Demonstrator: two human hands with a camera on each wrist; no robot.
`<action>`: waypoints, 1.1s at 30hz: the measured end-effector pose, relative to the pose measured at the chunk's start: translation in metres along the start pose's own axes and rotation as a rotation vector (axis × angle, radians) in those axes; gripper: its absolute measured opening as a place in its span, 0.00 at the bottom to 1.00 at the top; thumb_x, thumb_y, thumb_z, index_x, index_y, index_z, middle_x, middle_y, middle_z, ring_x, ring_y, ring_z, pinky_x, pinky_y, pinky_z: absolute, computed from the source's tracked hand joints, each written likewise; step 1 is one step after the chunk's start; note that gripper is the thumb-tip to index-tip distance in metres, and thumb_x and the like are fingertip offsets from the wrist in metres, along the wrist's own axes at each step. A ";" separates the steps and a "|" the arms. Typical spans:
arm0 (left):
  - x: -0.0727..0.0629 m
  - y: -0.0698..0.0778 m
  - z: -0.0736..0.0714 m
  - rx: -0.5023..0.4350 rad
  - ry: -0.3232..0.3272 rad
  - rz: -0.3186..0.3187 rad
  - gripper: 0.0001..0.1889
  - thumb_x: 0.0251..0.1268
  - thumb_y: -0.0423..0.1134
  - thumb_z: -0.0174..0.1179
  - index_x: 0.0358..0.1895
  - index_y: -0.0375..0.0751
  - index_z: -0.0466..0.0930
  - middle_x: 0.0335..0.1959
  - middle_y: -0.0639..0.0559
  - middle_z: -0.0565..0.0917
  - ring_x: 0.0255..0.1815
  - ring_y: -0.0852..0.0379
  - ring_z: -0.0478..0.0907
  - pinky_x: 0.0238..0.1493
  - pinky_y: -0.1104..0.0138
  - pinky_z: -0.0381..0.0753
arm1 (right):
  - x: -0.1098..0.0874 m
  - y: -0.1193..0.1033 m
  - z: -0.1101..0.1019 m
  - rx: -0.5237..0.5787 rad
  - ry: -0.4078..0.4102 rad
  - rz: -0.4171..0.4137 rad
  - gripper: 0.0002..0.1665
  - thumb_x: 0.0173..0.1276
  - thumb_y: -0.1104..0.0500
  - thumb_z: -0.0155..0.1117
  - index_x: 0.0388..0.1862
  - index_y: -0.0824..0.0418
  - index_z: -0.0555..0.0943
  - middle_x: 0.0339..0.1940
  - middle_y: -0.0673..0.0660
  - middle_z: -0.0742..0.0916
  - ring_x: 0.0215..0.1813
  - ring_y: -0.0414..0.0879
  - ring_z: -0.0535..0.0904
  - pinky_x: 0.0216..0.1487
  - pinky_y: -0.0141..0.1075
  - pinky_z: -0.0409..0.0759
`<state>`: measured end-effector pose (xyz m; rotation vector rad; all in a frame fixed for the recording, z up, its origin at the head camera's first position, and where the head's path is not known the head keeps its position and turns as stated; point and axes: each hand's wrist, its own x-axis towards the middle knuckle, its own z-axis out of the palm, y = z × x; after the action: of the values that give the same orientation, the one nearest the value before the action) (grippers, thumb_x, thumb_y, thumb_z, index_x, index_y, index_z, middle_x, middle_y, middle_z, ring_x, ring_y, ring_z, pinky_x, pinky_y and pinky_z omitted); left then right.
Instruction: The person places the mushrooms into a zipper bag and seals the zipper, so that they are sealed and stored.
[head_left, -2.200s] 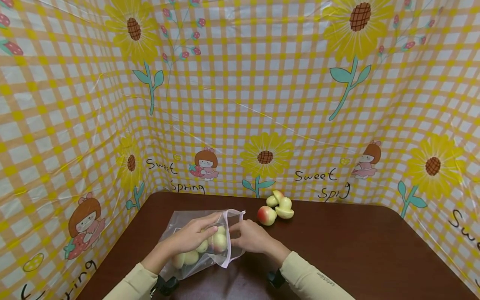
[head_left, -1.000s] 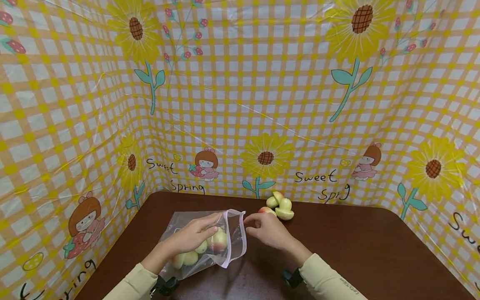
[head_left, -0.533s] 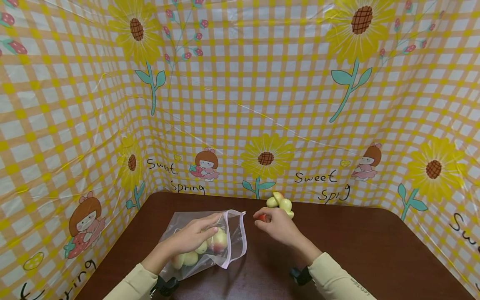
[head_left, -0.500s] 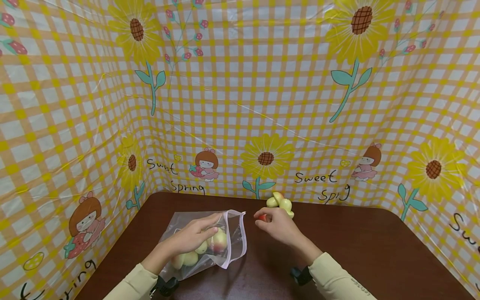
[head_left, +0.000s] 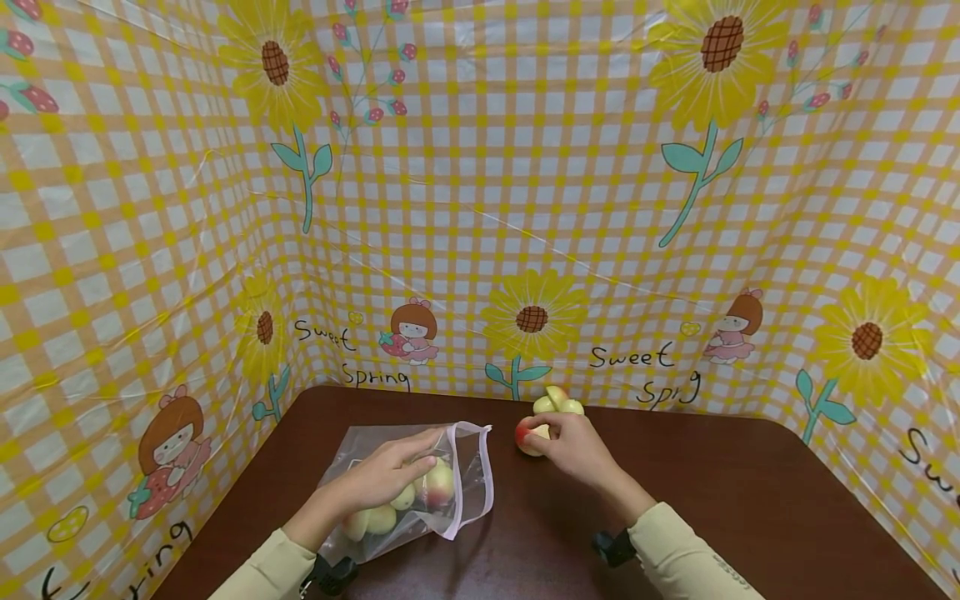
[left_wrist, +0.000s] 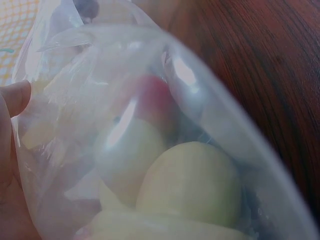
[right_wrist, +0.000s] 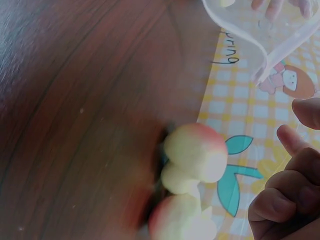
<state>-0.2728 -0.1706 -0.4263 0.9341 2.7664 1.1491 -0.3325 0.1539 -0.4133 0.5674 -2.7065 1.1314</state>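
Observation:
My left hand [head_left: 390,473] lies over a clear zip bag [head_left: 472,479] with a pale pink rim, fingers stretched along its top. Inside are several yellow-red peaches [head_left: 440,483], also visible through the plastic as a pale peach [left_wrist: 192,182] in the left wrist view. My right hand [head_left: 573,450] is at a red and yellow peach [head_left: 528,437] lying right of the bag's mouth. In the right wrist view the hand [right_wrist: 287,190] has its fingers bent and thumb apart, with a visible gap to the peach [right_wrist: 195,152].
Several more pale yellow peaches [head_left: 553,400] are clustered behind the right hand, near the back edge of the dark brown table [head_left: 720,483]. A checked sunflower sheet [head_left: 465,208] walls in the back and both sides. The bag's mouth faces right.
My right hand has come out of the bag's mouth and moved right to the red and yellow peach. The left hand has stayed on the bag.

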 end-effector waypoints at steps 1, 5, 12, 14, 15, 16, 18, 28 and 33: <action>0.000 0.000 0.000 -0.001 0.001 0.002 0.30 0.81 0.54 0.45 0.79 0.48 0.59 0.79 0.55 0.61 0.80 0.49 0.58 0.76 0.46 0.59 | 0.001 0.002 0.000 -0.007 0.005 0.001 0.12 0.64 0.56 0.72 0.45 0.59 0.90 0.12 0.46 0.70 0.16 0.38 0.63 0.20 0.30 0.62; -0.001 -0.002 0.000 -0.001 0.002 0.002 0.30 0.81 0.54 0.45 0.79 0.48 0.59 0.79 0.56 0.61 0.80 0.49 0.57 0.76 0.46 0.59 | 0.003 0.008 -0.001 -0.030 0.020 0.006 0.14 0.64 0.56 0.73 0.46 0.61 0.89 0.13 0.48 0.72 0.17 0.38 0.64 0.20 0.30 0.64; -0.001 -0.002 0.000 -0.003 0.005 -0.002 0.30 0.81 0.55 0.45 0.79 0.50 0.59 0.79 0.57 0.61 0.80 0.51 0.57 0.77 0.46 0.59 | 0.006 0.019 -0.003 -0.043 0.038 0.018 0.18 0.63 0.54 0.74 0.48 0.63 0.88 0.14 0.49 0.73 0.17 0.40 0.66 0.20 0.32 0.66; -0.001 -0.002 0.000 -0.006 0.005 0.000 0.30 0.81 0.55 0.45 0.79 0.50 0.59 0.79 0.57 0.61 0.80 0.51 0.57 0.77 0.46 0.59 | 0.007 0.023 -0.003 -0.042 0.037 0.024 0.19 0.63 0.53 0.74 0.49 0.63 0.87 0.14 0.47 0.73 0.17 0.40 0.66 0.20 0.31 0.66; -0.001 -0.002 0.000 -0.005 0.005 0.000 0.30 0.81 0.55 0.45 0.79 0.50 0.59 0.79 0.57 0.61 0.80 0.51 0.57 0.77 0.46 0.59 | 0.008 0.024 -0.003 -0.044 0.036 0.022 0.20 0.63 0.52 0.74 0.49 0.63 0.87 0.14 0.47 0.72 0.17 0.40 0.66 0.20 0.32 0.66; -0.001 -0.002 0.000 -0.005 0.005 -0.001 0.30 0.81 0.55 0.45 0.79 0.50 0.59 0.79 0.57 0.61 0.80 0.51 0.57 0.77 0.46 0.59 | 0.008 0.026 -0.003 -0.045 0.037 0.028 0.21 0.63 0.52 0.74 0.50 0.63 0.87 0.13 0.47 0.72 0.17 0.39 0.65 0.20 0.31 0.65; -0.001 -0.002 0.000 -0.001 0.005 -0.001 0.30 0.81 0.55 0.45 0.79 0.51 0.59 0.79 0.58 0.61 0.80 0.52 0.57 0.77 0.47 0.59 | 0.009 0.028 -0.003 -0.046 0.038 0.033 0.22 0.63 0.51 0.75 0.51 0.63 0.87 0.12 0.46 0.71 0.16 0.39 0.65 0.19 0.31 0.64; 0.000 -0.002 0.000 0.002 -0.001 0.016 0.29 0.81 0.54 0.45 0.79 0.50 0.58 0.79 0.56 0.61 0.80 0.49 0.57 0.77 0.46 0.59 | 0.013 0.036 -0.002 -0.064 0.030 0.088 0.27 0.62 0.49 0.75 0.54 0.64 0.85 0.13 0.47 0.71 0.17 0.40 0.65 0.20 0.31 0.64; 0.000 -0.002 0.000 0.005 0.000 0.012 0.29 0.81 0.55 0.44 0.80 0.51 0.58 0.79 0.57 0.61 0.80 0.50 0.57 0.77 0.46 0.59 | 0.014 0.039 0.000 -0.065 0.010 0.115 0.30 0.61 0.48 0.75 0.57 0.64 0.83 0.13 0.47 0.70 0.16 0.40 0.64 0.20 0.32 0.63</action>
<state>-0.2737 -0.1718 -0.4281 0.9519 2.7689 1.1433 -0.3614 0.1749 -0.4347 0.4003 -2.7874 1.0647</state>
